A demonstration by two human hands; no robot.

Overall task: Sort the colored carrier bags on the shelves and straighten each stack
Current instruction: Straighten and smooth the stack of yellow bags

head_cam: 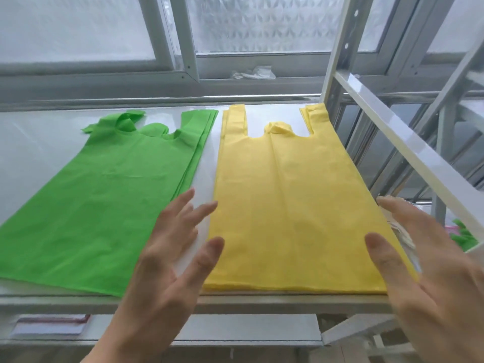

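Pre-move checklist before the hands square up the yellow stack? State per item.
1. Left hand free, fingers spread: ok.
2. Right hand free, open: ok.
3. Hands flank yellow stack: ok.
4. Yellow stack edges aligned: ok along the near edge; far handles slightly offset.
5. Green stack edges aligned: not ok, right edge fanned, handle folded.
6. Gap between stacks on shelf: ok.

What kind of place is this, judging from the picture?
Probably a stockroom or packing workshop. Flat stacks of green carrier bags and yellow carrier bags lie side by side on a white metal shelf, whose slotted steel upright stands before frosted windows.
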